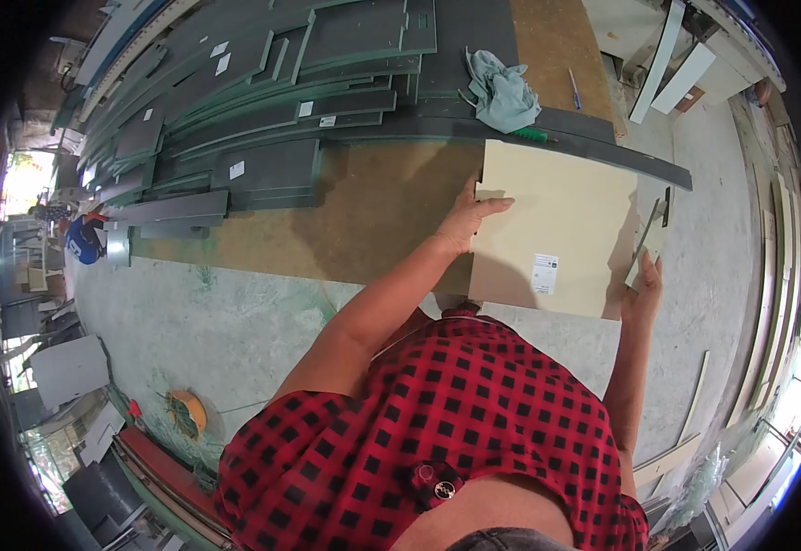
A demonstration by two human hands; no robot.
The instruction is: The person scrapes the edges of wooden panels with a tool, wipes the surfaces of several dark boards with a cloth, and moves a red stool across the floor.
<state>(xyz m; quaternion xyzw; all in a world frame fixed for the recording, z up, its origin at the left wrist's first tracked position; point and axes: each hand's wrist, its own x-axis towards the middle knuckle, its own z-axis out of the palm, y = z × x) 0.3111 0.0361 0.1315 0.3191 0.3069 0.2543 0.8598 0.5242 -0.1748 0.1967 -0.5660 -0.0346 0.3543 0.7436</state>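
Note:
A cream-coloured rectangular board point(556, 220) with a white printed label point(544, 274) lies at the front edge of the brown work surface. My left hand point(464, 219) grips its left edge, the thumb lying over the top face and the fingers mostly hidden at the side. Beyond the board's right edge, my right hand point(644, 286) is closed around the near end of a narrow pale strip point(650, 237). A dark slot or bar shows near the strip's far end, too small to name. Right beside the strip runs the board's shaded edge.
Grey panels point(354, 46) with labels are stacked across the table's left and back. A crumpled cloth point(501, 92), a green-handled tool point(529, 134) and a pen point(575, 89) lie behind the board. A person in blue point(82, 241) is far left; an orange object point(186, 413) sits on the floor.

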